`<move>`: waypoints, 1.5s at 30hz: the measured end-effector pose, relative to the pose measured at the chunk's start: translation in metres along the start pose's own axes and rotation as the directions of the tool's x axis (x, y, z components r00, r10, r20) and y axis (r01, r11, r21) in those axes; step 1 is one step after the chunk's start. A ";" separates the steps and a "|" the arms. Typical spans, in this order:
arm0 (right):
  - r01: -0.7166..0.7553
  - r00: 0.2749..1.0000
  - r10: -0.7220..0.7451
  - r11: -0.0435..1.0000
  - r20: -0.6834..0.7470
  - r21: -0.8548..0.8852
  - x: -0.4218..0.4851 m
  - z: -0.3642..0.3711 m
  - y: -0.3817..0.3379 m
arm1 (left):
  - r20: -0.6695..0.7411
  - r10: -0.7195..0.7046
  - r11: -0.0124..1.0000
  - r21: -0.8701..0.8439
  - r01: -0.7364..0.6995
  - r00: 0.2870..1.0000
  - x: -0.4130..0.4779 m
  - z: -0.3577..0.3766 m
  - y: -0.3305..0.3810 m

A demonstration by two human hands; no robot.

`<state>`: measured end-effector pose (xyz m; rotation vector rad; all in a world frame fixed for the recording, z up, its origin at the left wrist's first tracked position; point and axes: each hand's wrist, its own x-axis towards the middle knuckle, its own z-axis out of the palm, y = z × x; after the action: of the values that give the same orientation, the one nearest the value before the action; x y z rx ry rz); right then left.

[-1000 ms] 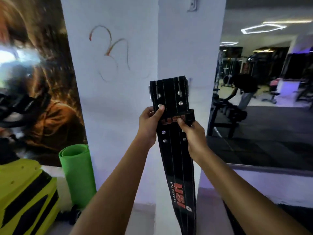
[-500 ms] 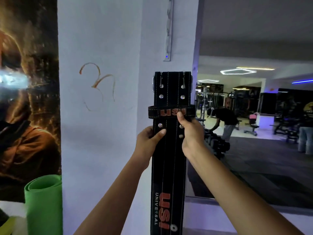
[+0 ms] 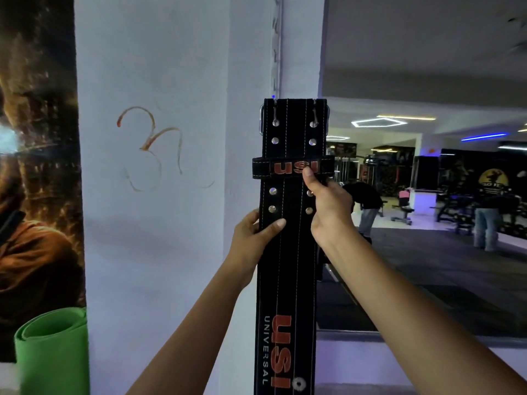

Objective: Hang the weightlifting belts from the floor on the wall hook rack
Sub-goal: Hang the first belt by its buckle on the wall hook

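White pillar [image 3: 171,67] left; dim gym floor [image 3: 442,266], hexagonal ceiling light [image 3: 379,122] right.

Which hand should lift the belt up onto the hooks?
Probably the right hand. It grips the belt higher up, thumb on the loop, nearer the buckle end just below the hook rack. The left hand holds lower on the belt's edge and suits steadying it.

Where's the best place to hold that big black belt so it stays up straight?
Grip the black belt by its two long edges just below the keeper loop, coming from the sides as the left hand and right hand do. It is a wide, flat, upright strap that hangs down long, so holding both edges near the top probably stops it twisting or folding.
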<state>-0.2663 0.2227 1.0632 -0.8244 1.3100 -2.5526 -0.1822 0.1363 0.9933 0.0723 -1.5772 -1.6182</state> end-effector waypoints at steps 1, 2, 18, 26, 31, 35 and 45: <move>0.006 1.000 -0.006 1.000 -0.001 -0.001 -0.001 0.000 0.000 | 0.028 -0.028 1.000 0.012 0.028 0.999 -0.003 -0.003 -0.006; 0.007 1.000 -0.007 1.000 -0.003 -0.002 -0.002 0.001 -0.001 | 0.063 -0.073 0.997 0.037 0.071 0.995 -0.009 -0.007 -0.016; -0.014 1.000 0.014 1.000 -0.019 -0.019 -0.017 0.000 -0.002 | 0.143 -0.296 0.935 0.247 0.256 0.944 -0.061 -0.030 -0.079; -0.010 0.999 0.007 0.997 -0.039 -0.075 -0.022 -0.005 -0.007 | 0.190 -0.276 0.951 0.196 0.239 0.942 -0.061 -0.029 -0.075; -0.006 0.999 0.003 0.997 -0.044 -0.079 -0.025 -0.008 -0.009 | 0.196 -0.324 0.924 0.277 0.265 0.926 -0.080 -0.029 -0.102; -0.004 0.999 0.000 0.995 -0.040 -0.099 -0.029 -0.013 -0.010 | 0.214 -0.419 0.853 0.425 0.302 0.882 -0.100 -0.031 -0.126; -0.004 0.998 0.000 0.997 -0.057 -0.077 -0.033 -0.023 -0.014 | 0.283 -0.403 0.863 0.433 0.259 0.870 -0.103 -0.024 -0.117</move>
<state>-0.2496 0.2597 1.0501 -0.7689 1.4328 -2.5562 -0.1635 0.1598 0.8380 0.2863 -2.2689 -1.6221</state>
